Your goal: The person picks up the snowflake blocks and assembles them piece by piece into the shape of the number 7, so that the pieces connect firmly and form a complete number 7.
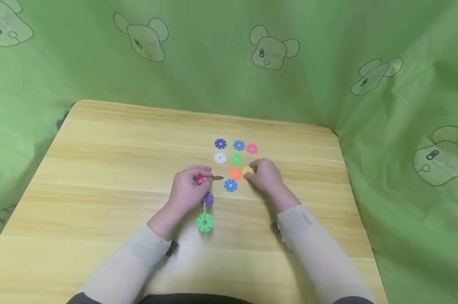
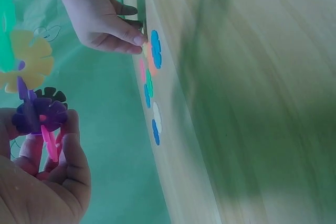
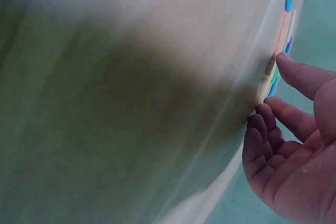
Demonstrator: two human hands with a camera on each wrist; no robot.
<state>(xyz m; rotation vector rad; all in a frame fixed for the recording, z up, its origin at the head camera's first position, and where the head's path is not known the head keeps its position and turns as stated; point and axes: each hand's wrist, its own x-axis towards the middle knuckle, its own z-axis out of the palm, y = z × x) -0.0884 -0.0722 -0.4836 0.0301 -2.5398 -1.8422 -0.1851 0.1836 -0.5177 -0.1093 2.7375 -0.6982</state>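
Note:
My left hand (image 1: 187, 188) holds several notched plastic snowflake discs slotted together. In the head view, a brown disc (image 1: 218, 177) juts from its fingertips, and a purple disc (image 1: 207, 200) and green disc (image 1: 204, 222) hang toward me. The left wrist view also shows a yellow disc (image 2: 34, 59) in this chain and a pink disc (image 2: 50, 142) between the fingers. My right hand (image 1: 267, 175) is at the tabletop, thumb and forefinger pinching the edges of a loose yellow disc (image 1: 247, 170). That disc lies beside an orange disc (image 1: 236, 173) and is partly hidden by the fingers.
On the wooden table (image 1: 111, 202) lie more loose discs: a blue one (image 1: 230, 185) near the orange, a green one (image 1: 236, 158), a white one (image 1: 220, 158), a dark blue one (image 1: 220, 144) and a pink one (image 1: 252, 148). A green curtain (image 1: 210, 55) surrounds the table.

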